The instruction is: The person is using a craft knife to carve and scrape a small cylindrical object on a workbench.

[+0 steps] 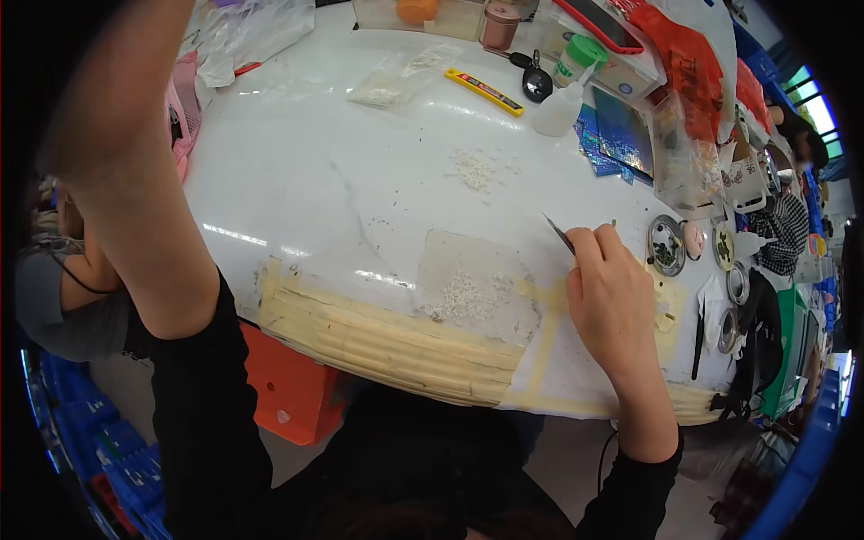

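My right hand rests on the white table near its front right edge and pinches thin metal tweezers, tips pointing up and left. Just left of it lies a clear plastic sheet holding a heap of tiny white bits. A second scatter of white bits lies farther back. My left forearm rises steeply at the left; my left hand is a close blur and its fingers are unreadable.
Beige tape covers the table's front edge. Round dishes stand right of my hand. At the back are a yellow utility knife, a car key, a white squeeze bottle and blue sheets. An orange stool stands below.
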{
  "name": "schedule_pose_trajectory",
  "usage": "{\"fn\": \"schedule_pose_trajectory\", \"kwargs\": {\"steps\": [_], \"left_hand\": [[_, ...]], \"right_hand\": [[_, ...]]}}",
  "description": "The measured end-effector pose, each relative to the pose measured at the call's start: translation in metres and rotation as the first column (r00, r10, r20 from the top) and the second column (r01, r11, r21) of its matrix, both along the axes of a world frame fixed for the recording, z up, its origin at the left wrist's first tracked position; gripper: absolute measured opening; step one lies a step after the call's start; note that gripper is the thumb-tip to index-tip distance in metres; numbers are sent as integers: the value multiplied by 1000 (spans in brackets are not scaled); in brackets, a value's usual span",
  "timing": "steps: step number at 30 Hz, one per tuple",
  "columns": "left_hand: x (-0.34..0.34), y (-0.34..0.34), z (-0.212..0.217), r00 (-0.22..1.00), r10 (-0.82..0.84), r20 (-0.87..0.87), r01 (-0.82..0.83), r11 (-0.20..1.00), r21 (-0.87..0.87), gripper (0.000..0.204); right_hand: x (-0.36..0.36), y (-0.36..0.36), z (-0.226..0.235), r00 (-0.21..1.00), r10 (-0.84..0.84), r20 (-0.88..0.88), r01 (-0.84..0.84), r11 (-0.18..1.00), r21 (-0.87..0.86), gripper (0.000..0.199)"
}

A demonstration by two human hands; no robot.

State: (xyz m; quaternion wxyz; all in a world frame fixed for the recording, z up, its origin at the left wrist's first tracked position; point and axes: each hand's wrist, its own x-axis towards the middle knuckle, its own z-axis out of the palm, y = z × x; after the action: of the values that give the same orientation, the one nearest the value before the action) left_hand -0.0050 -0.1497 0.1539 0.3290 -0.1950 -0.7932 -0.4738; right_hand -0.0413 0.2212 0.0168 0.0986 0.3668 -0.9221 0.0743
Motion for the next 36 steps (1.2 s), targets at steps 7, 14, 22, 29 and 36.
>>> {"fn": "schedule_pose_trajectory", "kwargs": {"steps": [7, 14, 22, 29, 36], "left_hand": [[-7, 106, -118, 653, -311, 690, 537, 833, -133, 8], [-14, 126, -132, 505, -149, 851, 523, 836, -164, 10], [-10, 133, -127, 630, -70, 773, 584, 699, -413, 12], [-10, 127, -140, 684, -135, 717, 523, 776, -354, 10], [-16, 124, -149, 743, -141, 654, 399, 878, -264, 9]], "right_hand": [[-13, -1, 26, 1000, -23, 9, 24, 960, -278, 30], [-12, -16, 30, 999, 20, 28, -10, 942, -335, 30], [-13, -20, 22, 990, 128, 61, -78, 850, -521, 30], [-12, -23, 34, 962, 183, 203, -36, 821, -569, 24], [-9, -25, 29, 955, 193, 223, -20, 797, -603, 22]]}}
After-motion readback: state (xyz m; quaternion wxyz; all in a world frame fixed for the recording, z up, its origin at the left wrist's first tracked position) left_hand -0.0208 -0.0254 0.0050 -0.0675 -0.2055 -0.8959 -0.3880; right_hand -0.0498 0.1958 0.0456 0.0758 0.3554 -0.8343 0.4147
